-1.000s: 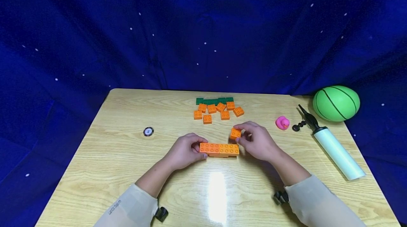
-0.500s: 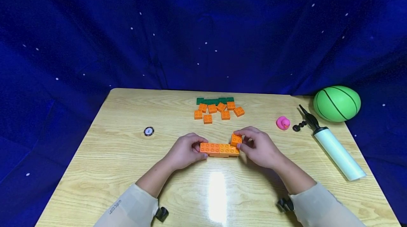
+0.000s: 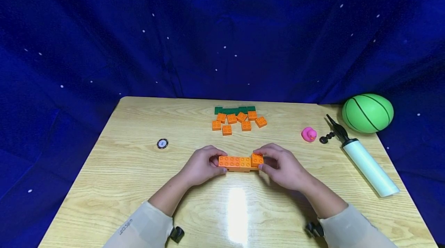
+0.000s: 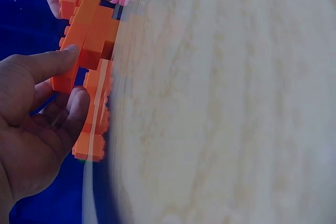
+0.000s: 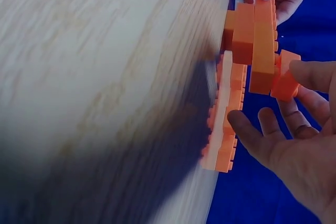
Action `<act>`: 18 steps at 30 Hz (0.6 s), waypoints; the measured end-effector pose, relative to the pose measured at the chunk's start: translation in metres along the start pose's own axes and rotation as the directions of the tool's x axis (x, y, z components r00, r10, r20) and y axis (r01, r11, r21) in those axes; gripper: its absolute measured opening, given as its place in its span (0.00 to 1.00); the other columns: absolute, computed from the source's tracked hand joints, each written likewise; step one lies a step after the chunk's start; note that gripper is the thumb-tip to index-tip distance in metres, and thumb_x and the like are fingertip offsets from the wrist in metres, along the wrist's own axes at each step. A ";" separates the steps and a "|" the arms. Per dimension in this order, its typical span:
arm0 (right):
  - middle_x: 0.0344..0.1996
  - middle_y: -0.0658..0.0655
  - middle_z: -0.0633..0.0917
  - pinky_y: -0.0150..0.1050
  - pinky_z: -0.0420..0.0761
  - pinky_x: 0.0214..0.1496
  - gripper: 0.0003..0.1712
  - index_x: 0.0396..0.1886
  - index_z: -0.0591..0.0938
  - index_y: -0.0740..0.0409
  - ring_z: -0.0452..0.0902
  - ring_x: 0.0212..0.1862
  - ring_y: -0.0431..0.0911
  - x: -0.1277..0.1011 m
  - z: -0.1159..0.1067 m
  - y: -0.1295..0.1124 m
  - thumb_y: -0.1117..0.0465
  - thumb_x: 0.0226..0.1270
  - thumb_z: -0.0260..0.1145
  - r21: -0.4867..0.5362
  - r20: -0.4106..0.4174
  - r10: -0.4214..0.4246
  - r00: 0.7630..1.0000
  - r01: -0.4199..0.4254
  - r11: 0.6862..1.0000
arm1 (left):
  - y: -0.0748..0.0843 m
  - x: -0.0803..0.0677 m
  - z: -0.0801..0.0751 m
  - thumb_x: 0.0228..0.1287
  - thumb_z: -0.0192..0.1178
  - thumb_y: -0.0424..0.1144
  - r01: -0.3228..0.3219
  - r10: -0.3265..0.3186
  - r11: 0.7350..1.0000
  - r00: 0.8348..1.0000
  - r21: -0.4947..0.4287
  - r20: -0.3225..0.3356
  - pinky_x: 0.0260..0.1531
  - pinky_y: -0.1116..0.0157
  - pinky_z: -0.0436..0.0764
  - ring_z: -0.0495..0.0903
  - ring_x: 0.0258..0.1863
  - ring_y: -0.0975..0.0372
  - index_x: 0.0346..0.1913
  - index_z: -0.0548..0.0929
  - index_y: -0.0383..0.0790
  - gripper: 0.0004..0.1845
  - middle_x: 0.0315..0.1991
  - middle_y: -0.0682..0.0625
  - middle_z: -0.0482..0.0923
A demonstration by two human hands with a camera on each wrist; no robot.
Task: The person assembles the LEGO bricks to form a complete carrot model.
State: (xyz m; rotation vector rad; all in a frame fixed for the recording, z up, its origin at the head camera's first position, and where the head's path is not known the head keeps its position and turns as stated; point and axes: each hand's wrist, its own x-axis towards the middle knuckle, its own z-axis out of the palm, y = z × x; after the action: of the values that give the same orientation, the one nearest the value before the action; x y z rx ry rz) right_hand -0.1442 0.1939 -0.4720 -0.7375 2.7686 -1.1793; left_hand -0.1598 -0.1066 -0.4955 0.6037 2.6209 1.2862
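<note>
Nearest, two pale sleeves [image 3: 146, 225] reach in over the surface [image 3: 139, 190], a glossy, wood-grained top with a bright patch of glare. The left hand [image 3: 202, 166] grips the left end of an orange brick stack [image 3: 229, 162], thumb on the near side and fingers behind. The right hand [image 3: 284, 166] pinches a small square brick [image 3: 257, 159] between thumb and fingers, at the stack's right end. That brick rests on the top studs, slightly tilted in the right wrist view; whether it is fully seated I cannot tell. The stack is smooth plastic, long and straight-edged on top, stepping inward to narrower layers below.

Farther off, to the left, lies a round black-and-white chip [image 3: 162, 143]. Beyond the stack are scattered loose orange bricks [image 3: 226, 130], a pink duck [image 3: 309, 134] and a pale, black-nozzled pump [image 3: 370, 167]. Behind them sit a flat green studded strip [image 3: 230, 111] and a green ball [image 3: 367, 113] with black lines. Deep blue, white-specked cloth [image 3: 222, 31] hangs behind.
</note>
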 end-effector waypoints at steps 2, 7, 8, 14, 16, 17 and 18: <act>0.56 0.48 0.83 0.53 0.79 0.62 0.23 0.60 0.85 0.49 0.80 0.59 0.48 -0.001 0.000 0.000 0.67 0.66 0.74 0.000 0.005 -0.010 1.000 0.010 1.000 | 0.000 0.000 0.000 0.57 0.79 0.38 0.000 0.000 1.000 1.000 0.001 0.000 0.33 0.67 0.81 0.77 0.32 0.65 0.54 0.88 0.43 0.21 0.35 0.57 0.77; 0.57 0.48 0.82 0.53 0.79 0.64 0.23 0.60 0.84 0.49 0.79 0.62 0.49 -0.002 0.001 0.001 0.68 0.67 0.73 0.021 0.019 -0.018 1.000 0.018 1.000 | 0.001 -0.001 0.000 0.57 0.79 0.38 -0.002 0.002 1.000 1.000 0.005 0.000 0.33 0.67 0.81 0.76 0.32 0.65 0.54 0.88 0.43 0.21 0.35 0.57 0.77; 0.57 0.48 0.82 0.53 0.80 0.63 0.23 0.60 0.84 0.49 0.79 0.62 0.50 -0.002 0.001 0.001 0.69 0.67 0.72 0.027 0.022 -0.018 1.000 0.018 0.999 | 0.001 -0.001 -0.001 0.57 0.79 0.38 -0.002 0.002 1.000 1.000 0.005 -0.001 0.33 0.67 0.81 0.76 0.32 0.65 0.54 0.88 0.43 0.21 0.35 0.57 0.77; 0.58 0.48 0.81 0.53 0.82 0.59 0.23 0.61 0.82 0.48 0.79 0.61 0.50 -0.001 0.003 0.004 0.69 0.70 0.70 0.082 0.054 -0.003 0.999 -0.002 0.997 | 0.002 -0.001 -0.001 0.57 0.79 0.38 0.013 -0.013 1.000 1.000 0.016 -0.002 0.33 0.67 0.80 0.76 0.32 0.65 0.53 0.89 0.44 0.20 0.35 0.58 0.78; 0.58 0.48 0.81 0.53 0.82 0.60 0.23 0.62 0.82 0.47 0.79 0.62 0.50 -0.001 0.003 0.004 0.69 0.71 0.70 0.103 0.066 0.008 0.998 -0.015 0.995 | 0.002 -0.001 -0.001 0.57 0.79 0.38 0.015 -0.015 1.000 1.000 0.019 0.000 0.33 0.67 0.80 0.77 0.32 0.65 0.53 0.89 0.44 0.20 0.35 0.58 0.78; 0.58 0.48 0.81 0.53 0.82 0.60 0.23 0.62 0.82 0.47 0.79 0.63 0.50 -0.001 0.003 0.004 0.69 0.71 0.70 0.111 0.069 0.014 0.997 -0.022 0.994 | 0.002 -0.001 -0.001 0.57 0.80 0.38 0.014 -0.015 1.000 1.000 0.018 0.001 0.33 0.67 0.80 0.77 0.32 0.65 0.53 0.89 0.44 0.20 0.35 0.58 0.78; 0.58 0.48 0.81 0.53 0.82 0.61 0.23 0.62 0.82 0.46 0.78 0.63 0.50 -0.001 0.003 0.005 0.69 0.71 0.70 0.117 0.072 0.019 0.997 -0.028 0.993 | 0.002 -0.001 -0.001 0.56 0.80 0.38 0.014 -0.014 1.000 1.000 0.018 0.002 0.33 0.67 0.80 0.77 0.32 0.65 0.53 0.89 0.43 0.20 0.35 0.58 0.78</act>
State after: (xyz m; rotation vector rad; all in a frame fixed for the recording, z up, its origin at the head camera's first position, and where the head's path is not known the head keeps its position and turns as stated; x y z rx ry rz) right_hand -0.1444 0.1954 -0.4778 -0.7184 2.6170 -1.2734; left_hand -0.1583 -0.1067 -0.4936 0.5884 2.6332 1.2587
